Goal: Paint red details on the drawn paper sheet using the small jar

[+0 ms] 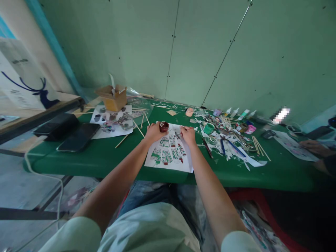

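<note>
Currently, the left hand [154, 132] has its grip wrapped around a small, round, dark-red paint jar [164, 126] with an uncovered top, at the far left corner of a white paper sheet [168, 164] printed with segmented shapes coloured green and dark red. Whether the jar rests on the sheet or is lifted slightly cannot be told. The right hand [188, 134] has its grip pinched on a thin, red-handled brush [190, 128] at the far right part of the sheet, its tip end pointing inward over the printed shapes; contact with the paper is too small to make out.

The sheet lies on a green-covered surface [115, 164]. Left of the sheet are loose pale wooden sticks [122, 140], a brown cardboard box [115, 102] and a flat black phone [78, 137]. Right of the sheet lie a slim dark-brown stick-like tool [207, 147], a round container of green paint [208, 128], blue-handled pliers [236, 147] and scattered white paper scraps [228, 151]. Far right of the sheet, a co-worker's hand [313, 147] is near another printed paper [291, 144].
</note>
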`<action>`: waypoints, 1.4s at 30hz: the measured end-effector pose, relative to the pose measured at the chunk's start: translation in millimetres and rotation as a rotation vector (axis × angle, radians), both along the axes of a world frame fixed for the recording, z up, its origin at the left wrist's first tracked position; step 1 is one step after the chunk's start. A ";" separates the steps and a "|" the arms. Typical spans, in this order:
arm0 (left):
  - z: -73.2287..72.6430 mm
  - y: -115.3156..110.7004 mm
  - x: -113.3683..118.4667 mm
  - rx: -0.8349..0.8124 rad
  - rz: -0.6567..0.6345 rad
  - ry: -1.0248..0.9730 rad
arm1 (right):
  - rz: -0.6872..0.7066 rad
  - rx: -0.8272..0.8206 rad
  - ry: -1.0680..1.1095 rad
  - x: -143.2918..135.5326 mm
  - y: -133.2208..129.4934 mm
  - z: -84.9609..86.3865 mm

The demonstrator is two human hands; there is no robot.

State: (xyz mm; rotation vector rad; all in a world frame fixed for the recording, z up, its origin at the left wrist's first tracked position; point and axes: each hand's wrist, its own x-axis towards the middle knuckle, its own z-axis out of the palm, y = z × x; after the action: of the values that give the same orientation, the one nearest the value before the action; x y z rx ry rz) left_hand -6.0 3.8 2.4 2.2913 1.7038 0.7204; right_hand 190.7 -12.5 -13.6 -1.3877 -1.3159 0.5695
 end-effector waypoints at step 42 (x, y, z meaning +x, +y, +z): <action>0.5 -0.4 0.0 -0.018 0.005 -0.004 | -0.012 0.009 0.047 0.6 0.7 -1.6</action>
State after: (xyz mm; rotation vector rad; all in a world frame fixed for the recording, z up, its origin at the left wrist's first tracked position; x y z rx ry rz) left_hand -6.1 3.3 2.8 2.2729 1.7074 0.7072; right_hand 191.3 -11.8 -15.2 -1.3665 -1.2706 0.5844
